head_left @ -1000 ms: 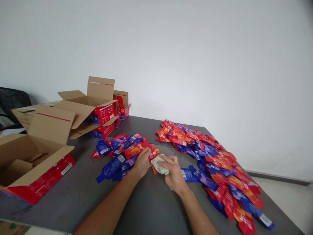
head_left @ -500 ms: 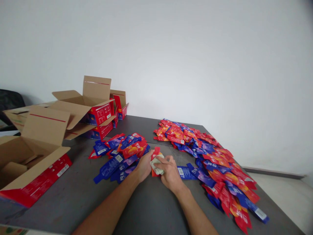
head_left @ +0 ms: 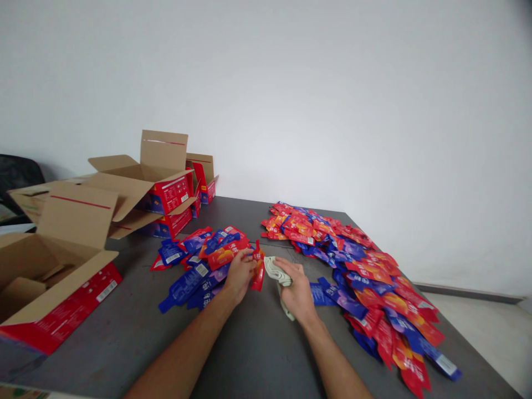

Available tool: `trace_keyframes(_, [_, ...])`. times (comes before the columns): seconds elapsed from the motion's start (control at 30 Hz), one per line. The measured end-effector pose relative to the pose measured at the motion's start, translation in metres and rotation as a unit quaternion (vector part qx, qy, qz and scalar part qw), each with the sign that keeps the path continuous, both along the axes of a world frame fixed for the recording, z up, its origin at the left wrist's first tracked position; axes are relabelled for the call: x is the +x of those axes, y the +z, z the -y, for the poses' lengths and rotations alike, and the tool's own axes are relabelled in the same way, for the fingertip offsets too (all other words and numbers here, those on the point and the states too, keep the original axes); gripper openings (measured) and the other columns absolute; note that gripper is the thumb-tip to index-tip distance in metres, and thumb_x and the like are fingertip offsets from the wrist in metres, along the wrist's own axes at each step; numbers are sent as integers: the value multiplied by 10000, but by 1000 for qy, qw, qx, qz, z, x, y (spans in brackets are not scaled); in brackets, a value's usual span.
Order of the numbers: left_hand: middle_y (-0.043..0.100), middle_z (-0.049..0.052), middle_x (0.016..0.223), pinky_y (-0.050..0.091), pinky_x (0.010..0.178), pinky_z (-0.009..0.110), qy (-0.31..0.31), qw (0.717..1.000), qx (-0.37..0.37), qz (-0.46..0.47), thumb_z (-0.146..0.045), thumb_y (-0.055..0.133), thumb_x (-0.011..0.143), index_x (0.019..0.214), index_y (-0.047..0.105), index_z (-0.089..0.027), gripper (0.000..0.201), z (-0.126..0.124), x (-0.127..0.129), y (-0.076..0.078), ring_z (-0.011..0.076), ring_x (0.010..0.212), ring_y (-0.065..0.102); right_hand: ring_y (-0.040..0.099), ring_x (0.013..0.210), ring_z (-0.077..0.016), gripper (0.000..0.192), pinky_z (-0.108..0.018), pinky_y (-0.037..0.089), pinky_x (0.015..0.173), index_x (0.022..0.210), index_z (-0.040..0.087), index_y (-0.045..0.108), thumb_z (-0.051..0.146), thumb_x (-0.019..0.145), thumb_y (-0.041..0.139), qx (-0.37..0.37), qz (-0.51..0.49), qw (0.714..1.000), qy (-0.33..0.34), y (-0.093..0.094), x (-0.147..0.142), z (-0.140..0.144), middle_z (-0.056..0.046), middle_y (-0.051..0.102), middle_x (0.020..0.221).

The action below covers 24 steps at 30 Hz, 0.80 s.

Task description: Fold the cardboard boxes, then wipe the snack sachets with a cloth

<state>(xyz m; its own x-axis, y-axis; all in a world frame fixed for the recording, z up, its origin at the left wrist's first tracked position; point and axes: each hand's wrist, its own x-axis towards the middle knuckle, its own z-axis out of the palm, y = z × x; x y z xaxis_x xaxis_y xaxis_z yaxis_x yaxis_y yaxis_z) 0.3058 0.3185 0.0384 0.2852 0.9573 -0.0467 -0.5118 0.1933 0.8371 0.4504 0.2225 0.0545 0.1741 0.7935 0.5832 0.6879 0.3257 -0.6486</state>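
Two hands at mid-frame over a grey table [head_left: 257, 354]. Left hand [head_left: 239, 275] pinching a red packet [head_left: 258, 271], held on edge between the hands. Right hand [head_left: 297, 288] curled tight around a pale folded cloth [head_left: 276, 270], just right of that packet. Small heap of red and blue packets [head_left: 199, 257] touching the left hand on its left side. Long spread of packets [head_left: 353, 277] running from centre to lower right, close by the right wrist. Open cartons [head_left: 62, 266] crowding the left edge, more stacked boxes [head_left: 166, 188] behind them.
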Motion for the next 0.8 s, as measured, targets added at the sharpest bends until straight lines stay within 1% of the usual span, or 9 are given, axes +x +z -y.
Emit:
trace_keyframes(0.07, [674, -16, 776, 517, 643, 264, -19, 999, -4, 31, -129, 744, 605, 986, 560, -211, 431, 4, 1, 3, 136, 658, 655, 591, 1112, -225, 540, -428, 451, 952, 1203, 295, 668, 33, 761, 500, 2, 12, 999, 41, 2, -6, 1, -43, 661, 1252])
trace_keyframes(0.2, [713, 9, 809, 541, 683, 295, -32, 997, -23, 66, -226, 781, 630, 1007, 605, -196, 417, 7, 7, 2, 172, 714, 691, 568, 1143, -225, 629, -415, 445, 942, 1293, 323, 603, 3, 761, 499, 6, 48, 995, 88, 6, -20, 5, -41, 585, 1369])
trace_keyframes(0.3, [734, 77, 817, 559, 701, 341, -50, 994, -68, 67, -328, 692, 737, 919, 662, -140, 264, 3, 6, 2, 225, 770, 707, 538, 1155, -231, 666, -416, 429, 946, 1315, 322, 585, 0, 738, 505, -2, 87, 989, 122, 8, -25, 7, -37, 541, 1417])
trace_keyframes(0.37, [742, 116, 844, 565, 721, 380, -80, 989, -98, 80, -368, 603, 792, 894, 685, -122, 279, 2, 2, 4, 260, 818, 708, 518, 1161, -233, 675, -417, 417, 954, 1321, 315, 583, 1, 729, 506, -3, 109, 985, 132, 7, -26, 7, -37, 537, 1422])
trace_keyframes(0.47, [743, 145, 920, 561, 769, 421, -155, 977, -105, 103, -428, 507, 840, 942, 703, -116, 383, 7, -3, 12, 296, 898, 700, 491, 1166, -236, 729, -422, 400, 971, 1313, 311, 592, -28, 676, 486, 1, 127, 986, 112, 4, -22, 5, -26, 540, 1419])
trace_keyframes(0.6, [739, 123, 969, 534, 845, 405, -243, 963, -85, 82, -459, 532, 865, 1042, 695, -139, 400, 26, 4, 24, 291, 965, 686, 455, 1159, -251, 787, -453, 385, 987, 1306, 287, 602, -49, 613, 443, 7, 124, 992, 7, -3, -10, 1, -20, 514, 1444])
trace_keyframes(0.67, [738, 104, 976, 524, 865, 387, -261, 959, -73, 79, -447, 552, 873, 1079, 685, -157, 379, 33, 10, 27, 273, 971, 683, 444, 1142, -257, 772, -462, 389, 980, 1300, 276, 608, -42, 616, 447, 16, 124, 992, -27, -4, -6, 0, -25, 515, 1443])
trace_keyframes(0.7, [737, 100, 974, 522, 865, 378, -262, 959, -70, 85, -444, 549, 880, 1084, 682, -158, 376, 34, 12, 28, 266, 966, 683, 443, 1139, -258, 768, -462, 388, 979, 1297, 277, 611, -41, 617, 454, 18, 130, 991, -26, -3, -5, 0, -25, 518, 1440])
trace_keyframes(0.8, [734, 108, 957, 529, 839, 358, -244, 961, -77, 108, -455, 499, 907, 1067, 685, -131, 407, 28, 11, 26, 252, 934, 687, 476, 1098, -244, 758, -428, 400, 961, 1257, 314, 640, -44, 607, 487, 11, 153, 988, 14, 3, -10, 4, -2, 562, 1398])
